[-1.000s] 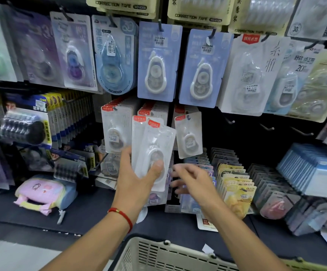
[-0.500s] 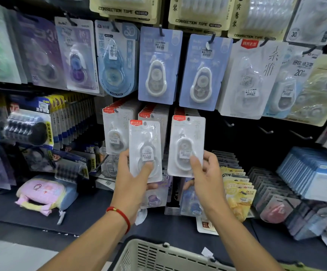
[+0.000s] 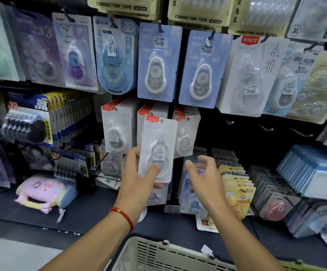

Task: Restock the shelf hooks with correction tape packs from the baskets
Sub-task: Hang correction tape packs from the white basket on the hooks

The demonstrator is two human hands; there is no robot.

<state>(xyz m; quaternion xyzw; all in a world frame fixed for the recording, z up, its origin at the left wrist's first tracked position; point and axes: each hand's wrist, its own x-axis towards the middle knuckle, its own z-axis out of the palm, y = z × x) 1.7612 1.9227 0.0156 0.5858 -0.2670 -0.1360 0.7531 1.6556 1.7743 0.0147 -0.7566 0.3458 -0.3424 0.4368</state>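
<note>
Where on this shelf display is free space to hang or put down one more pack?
Three bare metal hooks against the dark back panel, right of the white red-topped hanging packs. A dark shelf strip beside the pink pouch is bare. Upper rows are crowded.

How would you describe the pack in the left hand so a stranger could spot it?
Start at the two blue packs hanging mid-shelf, then drop to the row of white packs below. The white pack in front of that row is the one: the left hand pinches its lower edge, and it tilts, off any hook.
</note>
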